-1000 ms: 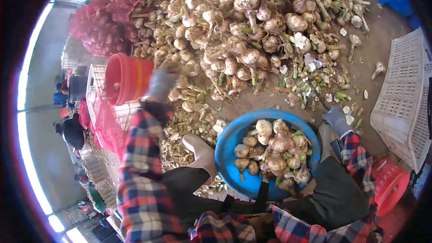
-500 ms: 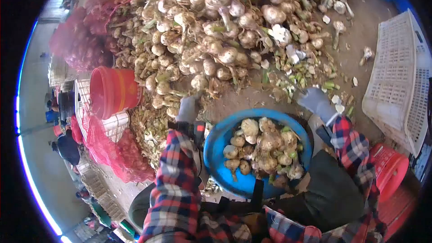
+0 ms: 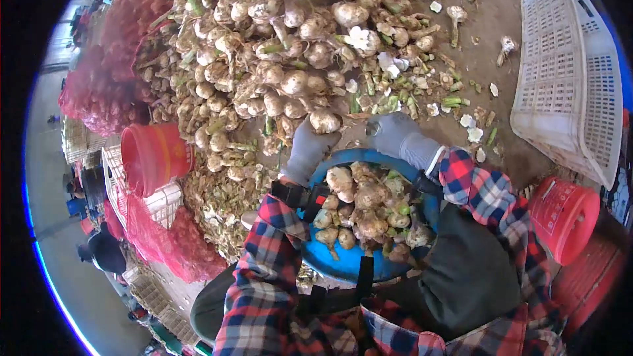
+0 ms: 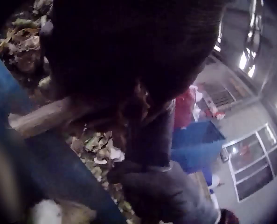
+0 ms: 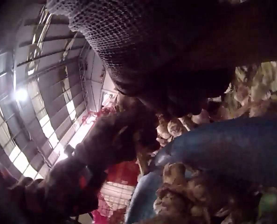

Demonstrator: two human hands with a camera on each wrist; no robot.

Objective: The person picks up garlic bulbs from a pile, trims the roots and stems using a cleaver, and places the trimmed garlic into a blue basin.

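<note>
L hand, gloved, has its fingers closed round a dirty bulb at the near edge of the heap, just past the basin's far rim. R hand, also gloved, is close by w/ fingers looking curled – can't tell how far open it is or if it has hold of anything. Best to grip the bulb firmly but w/o squeezing, L fingertips back from the R hand, bulb turned so its stem end is free; steady wrists matter more than speed, as loose skin and dirt could let it slip. Working low, near the rim, would keep any drop short. Containers: blue basin between the legs holds a pile of bulbs, some w/ short stems. Red bucket beyond the L forearm tilts, contents n/a from here; a white crate is beside it, w/ pink mesh over part. Mesh bag behind is stuffed w/ bulbs. On the R side: tall white crate, tilted, and second red bucket, contents unclear.
</note>
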